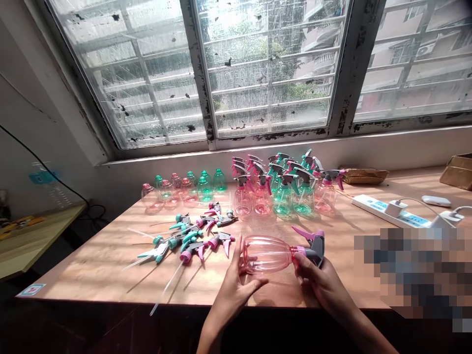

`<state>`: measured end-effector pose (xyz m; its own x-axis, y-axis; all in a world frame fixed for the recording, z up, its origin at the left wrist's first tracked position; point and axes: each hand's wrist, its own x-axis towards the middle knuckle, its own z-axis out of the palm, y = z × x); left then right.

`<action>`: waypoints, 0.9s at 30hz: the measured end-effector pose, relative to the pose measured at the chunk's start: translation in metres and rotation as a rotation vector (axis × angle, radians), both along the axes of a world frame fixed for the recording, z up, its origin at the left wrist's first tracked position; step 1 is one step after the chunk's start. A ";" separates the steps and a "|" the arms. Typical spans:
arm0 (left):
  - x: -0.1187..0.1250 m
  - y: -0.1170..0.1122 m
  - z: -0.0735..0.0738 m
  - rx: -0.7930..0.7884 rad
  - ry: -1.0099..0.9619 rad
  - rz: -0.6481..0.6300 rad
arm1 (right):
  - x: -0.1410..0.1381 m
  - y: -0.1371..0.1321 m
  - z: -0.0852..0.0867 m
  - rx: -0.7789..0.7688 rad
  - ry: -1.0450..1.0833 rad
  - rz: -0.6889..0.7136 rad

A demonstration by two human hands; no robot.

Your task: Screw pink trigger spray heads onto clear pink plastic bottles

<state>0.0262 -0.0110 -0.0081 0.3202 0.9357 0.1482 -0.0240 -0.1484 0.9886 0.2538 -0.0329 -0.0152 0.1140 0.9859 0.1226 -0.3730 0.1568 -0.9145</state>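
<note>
A clear pink spray bottle [267,254] lies on its side in front of me, its base to the left and its grey-and-pink trigger head [314,248] to the right. My right hand [313,275] is closed around the pink collar at the neck. Against the base rests my left hand [239,285], fingers stretched up along it and thumb held apart beneath the bottle. To the left lies a loose pile of trigger sprayer heads [191,241], pink and teal, with thin dip tubes. Part of the right fingers is hidden behind the neck.
Headless pink and green bottles [191,191] stand at the back left. Beside them are several bottles with sprayer heads [283,196]. A power strip [391,211] with plugged-in chargers, a white case [436,200] and a brown package [363,176] occupy the right side. The table's front edge [147,303] is near.
</note>
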 end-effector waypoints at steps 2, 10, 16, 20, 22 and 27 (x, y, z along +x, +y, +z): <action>-0.002 0.001 -0.002 -0.028 -0.023 0.008 | 0.000 0.000 0.002 -0.002 -0.020 0.025; -0.004 0.001 0.000 -0.017 0.006 0.024 | 0.001 0.000 0.000 0.016 -0.078 0.067; 0.002 -0.001 -0.001 0.098 0.034 0.016 | 0.002 0.000 0.000 0.043 -0.075 0.045; 0.000 0.000 -0.004 0.120 0.090 0.056 | 0.001 0.001 -0.003 0.056 -0.081 0.045; -0.003 0.000 -0.005 0.062 0.095 0.030 | 0.001 0.001 -0.006 0.053 -0.083 0.041; -0.005 -0.001 -0.004 0.003 0.081 0.008 | 0.001 0.001 -0.005 0.061 -0.088 0.043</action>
